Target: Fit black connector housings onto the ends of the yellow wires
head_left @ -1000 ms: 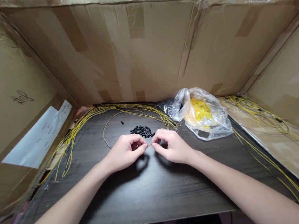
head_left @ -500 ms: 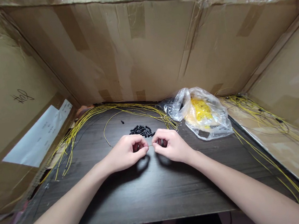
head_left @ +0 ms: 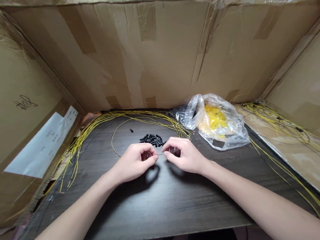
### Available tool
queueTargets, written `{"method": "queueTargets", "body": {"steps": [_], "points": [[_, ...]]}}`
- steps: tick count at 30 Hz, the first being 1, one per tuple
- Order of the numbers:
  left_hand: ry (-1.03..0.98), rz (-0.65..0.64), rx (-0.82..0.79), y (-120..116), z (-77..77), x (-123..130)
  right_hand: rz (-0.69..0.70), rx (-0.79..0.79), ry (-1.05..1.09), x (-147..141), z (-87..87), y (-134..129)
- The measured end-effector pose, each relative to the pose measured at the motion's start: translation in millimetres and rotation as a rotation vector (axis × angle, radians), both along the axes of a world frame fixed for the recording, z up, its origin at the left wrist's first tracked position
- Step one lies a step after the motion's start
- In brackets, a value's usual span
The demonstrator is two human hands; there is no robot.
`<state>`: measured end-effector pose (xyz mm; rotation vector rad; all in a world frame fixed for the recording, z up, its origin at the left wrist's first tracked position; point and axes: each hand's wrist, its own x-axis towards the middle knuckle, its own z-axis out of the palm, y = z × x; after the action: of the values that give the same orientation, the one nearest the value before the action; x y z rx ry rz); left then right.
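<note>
Pinching a thin yellow wire (head_left: 116,148) in the left hand (head_left: 134,162), fingers curled, while the right hand (head_left: 183,155) sits just beside its tip (contact unclear), both just below a pile of black caps (head_left: 152,138) on the dark counter (head_left: 163,210).

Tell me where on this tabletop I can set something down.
Bare dark tabletop lies between the left forearm and right forearm, to the front edge. Behind the left hand and right hand, it's crowded: yellow wires, small black pieces, a plastic bag.
</note>
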<state>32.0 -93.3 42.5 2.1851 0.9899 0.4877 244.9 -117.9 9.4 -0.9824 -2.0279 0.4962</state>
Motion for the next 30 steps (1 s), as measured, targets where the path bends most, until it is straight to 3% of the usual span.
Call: {"method": "queueTargets", "body": {"steps": [10,30], "points": [[-0.026,0.014,-0.023,-0.3,-1.0,-0.9,0.033,0.156,-0.100,1.5,-0.6,-0.5],[-0.033,0.001,0.088,-2.6,-4.6,4.2,0.037,0.089,-0.045,-4.1,-5.9,0.1]]}}
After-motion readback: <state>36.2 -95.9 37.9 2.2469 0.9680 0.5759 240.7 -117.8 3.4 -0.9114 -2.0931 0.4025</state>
